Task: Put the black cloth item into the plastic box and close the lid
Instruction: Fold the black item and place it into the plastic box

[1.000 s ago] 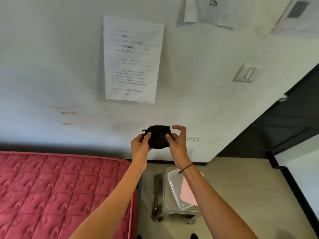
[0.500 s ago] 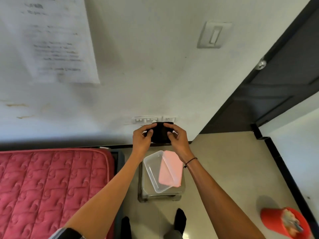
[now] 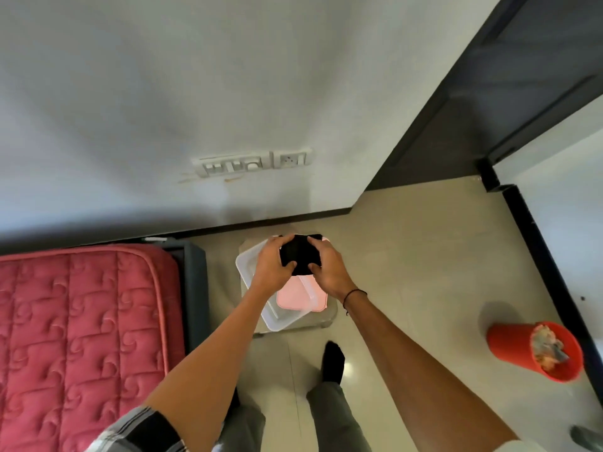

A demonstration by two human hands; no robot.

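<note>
Black cloth item (image 3: 299, 254) is gripped by both hands, left hand (image 3: 272, 267) and right hand (image 3: 326, 268) closed on its sides, held above the plastic box (image 3: 253, 272). Box partly hidden by hands; pink lid (image 3: 300, 296) is laid across it. Box is carried on a small stool (image 3: 328, 316) nr bed (image 3: 85, 337); red bin (image 3: 535, 350) at right. No legible writing.

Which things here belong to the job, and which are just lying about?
Job:
- black cloth item, held by left hand and right hand
- plastic box, open, on a stool
- pink lid, resting loose across the box

Lying about:
- red mattress
- red bin with rubbish
- wall sockets
</note>
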